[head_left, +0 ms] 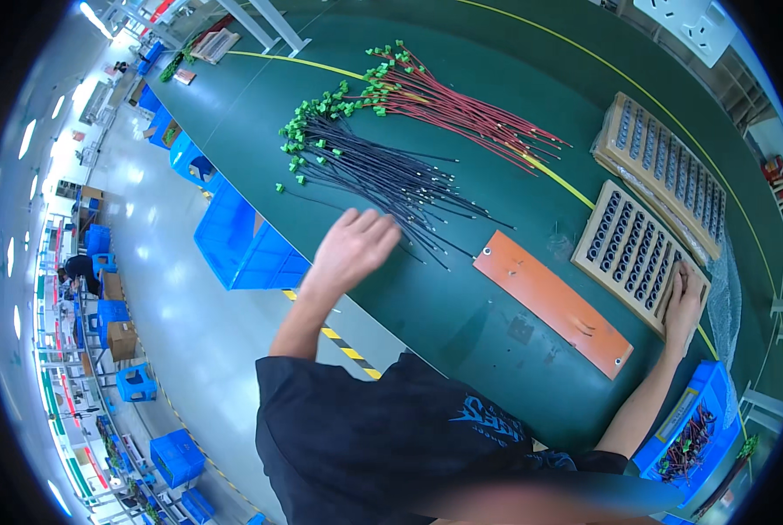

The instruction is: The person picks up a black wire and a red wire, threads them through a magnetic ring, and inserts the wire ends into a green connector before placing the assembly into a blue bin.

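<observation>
My left hand (356, 249) is closed above the near ends of a fanned bundle of black wires (374, 166) with green connectors at their far-left ends. Its curled fingers hide whatever lies between them; a single black wire runs toward it. At the right, my right hand (684, 306) rests on the right end of a shallow tan tray (618, 275) with rows of dark round parts. Its fingers are bent down among the parts, and anything pinched there is hidden.
Red wires (461, 109) with green connectors lie beyond the black ones. An orange strip (553, 306) sits near me. A second tray (663, 157), partly wrapped in clear plastic, stands behind the first. A blue bin (693, 429) of wires stands lower right; another blue bin (247, 241) is beside the table.
</observation>
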Available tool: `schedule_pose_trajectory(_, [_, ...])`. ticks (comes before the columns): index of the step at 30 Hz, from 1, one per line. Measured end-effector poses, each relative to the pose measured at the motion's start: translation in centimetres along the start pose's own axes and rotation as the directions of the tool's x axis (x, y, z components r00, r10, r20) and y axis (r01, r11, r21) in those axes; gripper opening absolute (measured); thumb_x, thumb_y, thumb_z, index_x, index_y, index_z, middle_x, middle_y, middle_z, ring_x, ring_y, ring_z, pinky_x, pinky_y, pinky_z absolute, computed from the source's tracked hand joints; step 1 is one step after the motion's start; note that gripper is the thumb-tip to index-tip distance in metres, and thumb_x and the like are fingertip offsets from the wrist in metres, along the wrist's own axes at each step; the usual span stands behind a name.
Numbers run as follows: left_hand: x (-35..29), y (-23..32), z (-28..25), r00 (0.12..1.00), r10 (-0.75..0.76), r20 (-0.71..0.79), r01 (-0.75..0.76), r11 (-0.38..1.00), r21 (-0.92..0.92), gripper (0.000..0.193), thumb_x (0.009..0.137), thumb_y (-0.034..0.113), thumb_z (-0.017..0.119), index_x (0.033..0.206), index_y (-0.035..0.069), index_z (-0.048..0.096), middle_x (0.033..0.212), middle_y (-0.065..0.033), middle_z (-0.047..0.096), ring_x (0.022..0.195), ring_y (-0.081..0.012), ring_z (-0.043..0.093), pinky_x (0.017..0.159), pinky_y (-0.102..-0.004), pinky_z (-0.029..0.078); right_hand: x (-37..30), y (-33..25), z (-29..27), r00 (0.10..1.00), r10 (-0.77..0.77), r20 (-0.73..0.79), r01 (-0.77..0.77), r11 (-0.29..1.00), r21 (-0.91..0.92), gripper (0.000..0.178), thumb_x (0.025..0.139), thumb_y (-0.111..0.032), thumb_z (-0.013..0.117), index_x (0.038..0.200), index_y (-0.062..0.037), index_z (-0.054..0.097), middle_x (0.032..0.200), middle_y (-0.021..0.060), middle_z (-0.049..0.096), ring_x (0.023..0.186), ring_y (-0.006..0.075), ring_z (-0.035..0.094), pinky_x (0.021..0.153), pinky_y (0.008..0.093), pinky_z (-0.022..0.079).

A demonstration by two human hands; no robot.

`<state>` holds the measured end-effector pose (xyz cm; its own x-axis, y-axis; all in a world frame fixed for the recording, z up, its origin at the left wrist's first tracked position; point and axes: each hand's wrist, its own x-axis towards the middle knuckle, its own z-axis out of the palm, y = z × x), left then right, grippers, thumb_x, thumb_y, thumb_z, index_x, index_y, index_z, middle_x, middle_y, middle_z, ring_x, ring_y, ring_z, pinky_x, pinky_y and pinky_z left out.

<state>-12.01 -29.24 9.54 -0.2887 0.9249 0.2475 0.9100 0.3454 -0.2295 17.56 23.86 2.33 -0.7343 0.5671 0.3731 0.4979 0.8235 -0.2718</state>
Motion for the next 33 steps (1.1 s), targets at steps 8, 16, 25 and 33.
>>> schedule_pose_trajectory(8, [0.3,-3.6,0.5,0.996,-0.025,0.087,0.02,0.998,0.054,0.02,0.075,0.01,0.063,0.095,0.006,0.063,0.084,-0.0058,0.054,0.086,-0.0219,0.058,0.072,-0.0342,0.048,2.1,-1.1,0.6,0.992,0.11,-0.063,-0.115,0.99,-0.08,0.026,0.101,-0.022,0.059,0.12,-0.0047,0.065,0.111,0.0167,0.069,0.103,0.0363,0.067,0.086,0.0444,0.053])
schedule_pose_trajectory(16, [15.2,-3.0,2.5,0.968,0.244,-0.054,-0.242,0.969,0.041,0.02,0.076,0.011,0.063,0.094,0.003,0.065,0.096,-0.0083,0.06,0.09,-0.0244,0.063,0.077,-0.0364,0.054,3.2,-1.3,0.2,0.989,0.003,-0.15,-0.035,0.977,-0.212,0.027,0.099,-0.017,0.06,0.124,-0.0088,0.065,0.118,0.01,0.064,0.105,0.0326,0.065,0.086,0.0412,0.053])
schedule_pose_trajectory(25, [24.6,2.1,10.1,0.94,0.336,-0.057,-0.338,0.941,-0.012,0.015,0.076,0.009,0.063,0.09,0.002,0.065,0.09,-0.0087,0.061,0.086,-0.0242,0.065,0.074,-0.0357,0.057,4.9,0.1,0.7,0.958,0.225,-0.18,-0.229,0.973,-0.003,0.02,0.102,-0.021,0.058,0.112,-0.0043,0.062,0.109,0.0168,0.066,0.097,0.0382,0.066,0.08,0.0466,0.053])
schedule_pose_trajectory(33, [23.2,-0.7,6.1,0.98,-0.006,-0.201,-0.104,0.841,-0.531,0.021,0.083,0.0,0.065,0.103,0.001,0.072,0.091,-0.0147,0.063,0.092,-0.0343,0.064,0.082,-0.0438,0.054,5.7,4.0,1.1,0.855,0.452,-0.255,-0.224,0.765,0.604,0.029,0.108,-0.023,0.052,0.125,-0.0002,0.058,0.09,0.0051,0.063,0.078,0.0114,0.055,0.073,0.0275,0.048])
